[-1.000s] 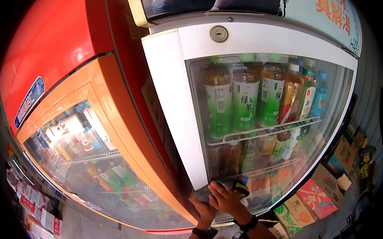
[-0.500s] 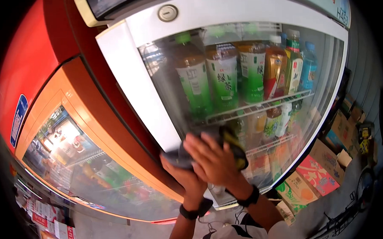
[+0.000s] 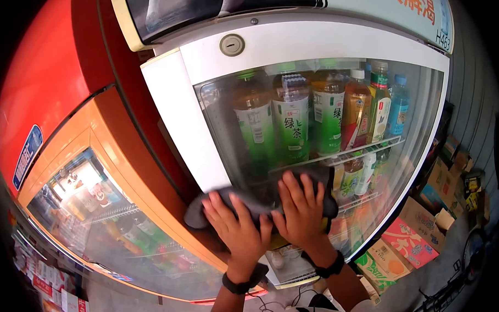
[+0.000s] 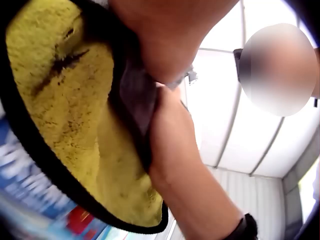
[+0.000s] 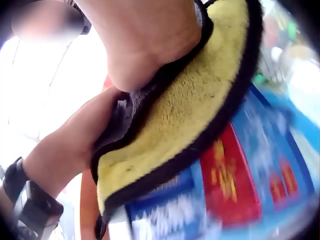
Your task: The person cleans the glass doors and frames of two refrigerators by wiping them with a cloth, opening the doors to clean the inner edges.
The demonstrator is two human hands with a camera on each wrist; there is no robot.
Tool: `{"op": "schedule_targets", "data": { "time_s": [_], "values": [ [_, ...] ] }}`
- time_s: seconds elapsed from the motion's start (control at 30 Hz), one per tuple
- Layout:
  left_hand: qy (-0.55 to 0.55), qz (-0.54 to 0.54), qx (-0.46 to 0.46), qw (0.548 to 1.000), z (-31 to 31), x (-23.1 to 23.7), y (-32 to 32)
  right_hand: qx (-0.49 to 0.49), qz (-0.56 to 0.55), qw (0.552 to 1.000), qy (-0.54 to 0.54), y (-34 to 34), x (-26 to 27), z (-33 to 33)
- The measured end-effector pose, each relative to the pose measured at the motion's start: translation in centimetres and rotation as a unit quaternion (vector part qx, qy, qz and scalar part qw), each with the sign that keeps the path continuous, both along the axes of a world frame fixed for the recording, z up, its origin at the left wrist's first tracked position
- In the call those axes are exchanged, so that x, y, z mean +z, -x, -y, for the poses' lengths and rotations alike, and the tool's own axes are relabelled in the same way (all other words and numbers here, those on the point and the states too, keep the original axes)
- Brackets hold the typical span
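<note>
Both hands lie flat on a dark grey cloth [image 3: 195, 210] against the lower left part of a white-framed fridge door [image 3: 182, 131]. My left hand [image 3: 238, 233] has its fingers extended over the cloth near the white frame. Beside it, my right hand [image 3: 304, 214] spreads its fingers upward over the cloth in front of the glass. The wrist views show the cloth's yellow underside [image 4: 75, 110] with a black border and dark stains, hanging below the hands. Behind the glass stand green tea bottles [image 3: 292, 121] on a wire shelf [image 3: 365, 150].
To the left stands a red fridge with an orange door frame [image 3: 146, 198], close against the white one. Cardboard boxes [image 3: 412, 238] are stacked on the floor at right, near a bicycle [image 3: 446, 286]. More cartons [image 3: 51, 292] sit at lower left.
The hands, close together over the cloth at first, have moved up the door and now lie apart side by side. The cloth has spread wider, and the head view has shifted.
</note>
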State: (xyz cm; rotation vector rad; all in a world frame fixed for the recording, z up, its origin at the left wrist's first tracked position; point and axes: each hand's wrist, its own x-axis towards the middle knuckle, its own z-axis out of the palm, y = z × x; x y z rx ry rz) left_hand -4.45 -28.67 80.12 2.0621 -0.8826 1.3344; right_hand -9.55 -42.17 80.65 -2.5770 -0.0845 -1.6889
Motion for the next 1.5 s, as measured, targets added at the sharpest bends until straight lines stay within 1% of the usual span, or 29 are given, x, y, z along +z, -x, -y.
{"op": "schedule_targets", "data": {
  "time_s": [0.03, 0.1, 0.17, 0.2, 0.23, 0.27, 0.33, 0.37, 0.4, 0.47, 0.57, 0.6, 0.67, 0.7, 0.77, 0.83, 0.9, 0.93, 1.0, 1.1, 1.13, 1.17, 1.2, 1.27, 1.3, 1.33, 1.37, 1.43, 1.5],
  "values": [
    [-0.005, -0.007, 0.014, 1.000, 0.5, 2.8, 0.5, -0.001, -0.014, 1.000, 0.024, 0.3, 2.3, 0.4],
    [-0.041, -0.010, 0.013, 0.999, 1.8, 6.5, 1.4, -0.016, 0.015, 1.000, 0.009, 0.5, 4.5, 2.2],
    [-0.043, 0.021, -0.103, 0.993, 1.9, 7.2, 1.0, -0.032, 0.074, 0.997, -0.019, 0.2, 3.3, 4.1],
    [-0.040, 0.067, -0.151, 0.985, 0.9, 6.7, 0.1, -0.038, 0.093, 0.994, -0.042, 0.5, 2.1, 4.8],
    [-0.044, 0.113, -0.200, 0.972, -0.1, 5.5, -1.0, -0.005, 0.114, 0.991, -0.071, 1.0, 1.4, 5.2],
    [-0.019, 0.106, -0.192, 0.976, -0.7, 3.9, -1.4, 0.053, 0.164, 0.979, -0.112, 0.6, -0.2, 5.0],
    [0.024, 0.088, -0.195, 0.977, -0.7, 1.2, -1.3, 0.094, 0.173, 0.980, -0.039, 0.2, -2.2, 5.5],
    [0.010, 0.080, -0.172, 0.982, -1.0, 0.8, -1.0, 0.110, 0.178, 0.978, -0.002, 0.2, -2.8, 5.8],
    [-0.005, 0.072, -0.150, 0.986, -1.5, 0.7, -0.7, 0.142, 0.210, 0.966, -0.046, -0.1, -2.5, 5.4],
    [-0.032, 0.031, -0.123, 0.991, -2.1, -0.5, -0.8, 0.117, 0.140, 0.983, -0.002, 0.8, -2.6, 6.0],
    [-0.045, 0.020, 0.051, 0.997, -1.4, -1.9, 1.1, 0.075, 0.065, 0.994, 0.036, 1.3, -2.7, 6.3],
    [-0.051, -0.002, 0.064, 0.997, -1.2, -1.9, 1.2, 0.062, 0.051, 0.996, 0.037, 1.4, -2.6, 6.1],
    [-0.046, -0.046, 0.020, 0.998, -0.9, -1.0, 0.8, 0.039, 0.008, 0.998, 0.042, 1.7, -3.0, 6.0],
    [-0.040, -0.068, -0.009, 0.997, -0.2, 0.0, 0.4, 0.042, 0.014, 0.998, 0.040, 1.9, -2.6, 6.0],
    [-0.059, -0.013, -0.013, 0.998, -0.1, 4.9, 0.5, 0.034, 0.040, 0.998, 0.032, 0.9, -0.4, 5.4],
    [-0.067, 0.026, 0.031, 0.997, -0.1, 9.1, 0.8, 0.029, 0.080, 0.996, 0.026, 0.7, 5.0, 4.5],
    [-0.055, 0.031, 0.051, 0.997, 0.0, 10.5, 0.9, 0.002, 0.088, 0.996, 0.009, 0.7, 8.6, 4.0],
    [-0.053, 0.026, 0.059, 0.996, 0.1, 9.8, 1.0, -0.008, 0.094, 0.996, 0.001, 0.7, 9.1, 4.1],
    [-0.056, 0.007, 0.083, 0.995, 0.2, 6.2, 0.8, -0.015, 0.064, 0.998, -0.018, 1.1, 7.0, 4.1],
    [-0.067, 0.023, 0.114, 0.991, 0.4, -1.1, -0.1, -0.013, 0.063, 0.998, -0.029, 0.2, -0.1, 3.2],
    [-0.064, 0.023, 0.124, 0.990, 0.6, -0.8, -0.4, -0.008, 0.069, 0.997, -0.025, 0.2, -0.5, 2.5],
    [-0.064, 0.020, 0.132, 0.989, 0.7, -0.2, -0.4, -0.010, 0.043, 0.999, -0.005, 0.3, -0.2, 2.6],
    [-0.063, 0.050, 0.143, 0.986, 1.2, 2.0, -0.3, -0.010, 0.011, 1.000, 0.011, 0.9, 2.1, 2.5],
    [-0.029, 0.042, 0.149, 0.988, 3.0, 6.5, 0.4, 0.040, 0.009, 0.998, 0.044, 1.2, 7.0, 3.6],
    [-0.006, 0.054, 0.121, 0.991, 4.1, 8.6, 0.7, 0.058, 0.021, 0.997, 0.047, 1.4, 9.3, 4.5],
    [0.004, 0.066, 0.111, 0.992, 5.3, 9.7, 0.6, 0.043, 0.039, 0.996, 0.063, 1.6, 10.6, 5.9],
    [0.020, 0.113, 0.085, 0.990, 7.0, 10.7, 0.7, 0.011, 0.061, 0.997, 0.036, 1.8, 11.0, 7.4],
    [-0.014, 0.072, 0.080, 0.994, 10.3, 11.7, 3.5, -0.055, 0.106, 0.993, -0.015, 3.2, 10.7, 10.1],
    [-0.120, 0.050, 0.051, 0.990, 12.0, 9.3, 4.8, -0.080, 0.163, 0.977, -0.107, 4.1, 6.5, 13.3]
  ]
}}
